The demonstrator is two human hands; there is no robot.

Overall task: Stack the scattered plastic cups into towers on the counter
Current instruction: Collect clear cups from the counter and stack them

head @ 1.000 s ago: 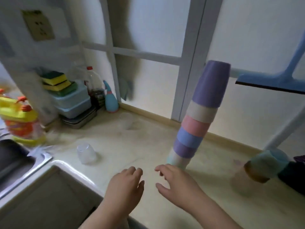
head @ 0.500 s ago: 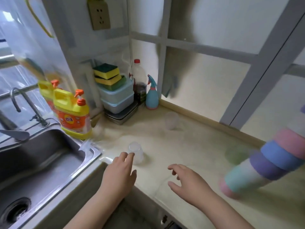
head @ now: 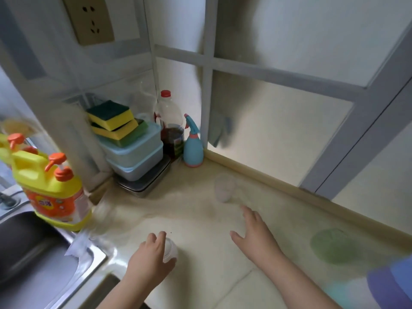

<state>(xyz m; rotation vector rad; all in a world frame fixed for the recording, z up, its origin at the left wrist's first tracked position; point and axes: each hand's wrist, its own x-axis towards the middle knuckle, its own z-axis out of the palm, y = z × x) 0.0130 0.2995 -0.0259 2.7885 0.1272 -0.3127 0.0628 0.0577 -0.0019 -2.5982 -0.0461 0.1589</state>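
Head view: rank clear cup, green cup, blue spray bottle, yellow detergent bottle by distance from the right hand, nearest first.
From the right hand:
1. Clear cup, just beyond the fingertips.
2. Green cup, to the hand's right on the counter.
3. Blue spray bottle, in the back corner by the window frame.
4. Yellow detergent bottle, far left beside the sink.

The left hand (head: 153, 256) covers the near side of a clear cup (head: 170, 250); whether the fingers grip it cannot be told. A second clear cup (head: 224, 188) and a green cup (head: 332, 245) are motion-blurred, outlines indistinct. The stacked cups (head: 392, 284) are cut off by the right and bottom edges. The yellow detergent bottle (head: 53, 188) label is unreadable, possibly from blur.
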